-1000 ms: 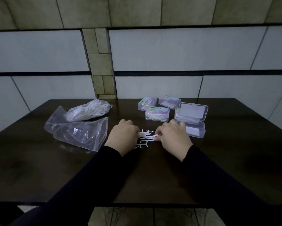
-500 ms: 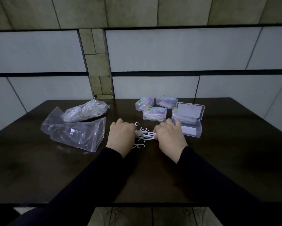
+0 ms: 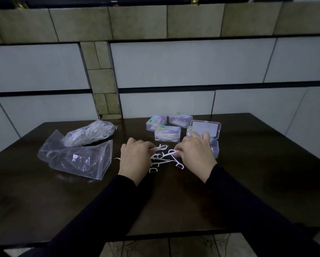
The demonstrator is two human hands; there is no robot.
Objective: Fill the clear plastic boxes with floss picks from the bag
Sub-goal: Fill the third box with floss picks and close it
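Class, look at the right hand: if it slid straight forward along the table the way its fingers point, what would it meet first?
Most likely the open clear box: the right hand already has its fingertips at that box's near edge, in front of the raised lid. Depth is hard to judge from this one view.

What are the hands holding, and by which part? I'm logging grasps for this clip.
The left hand pinches a floss pick by its thin handle end. The right hand pinches another pick near its head.
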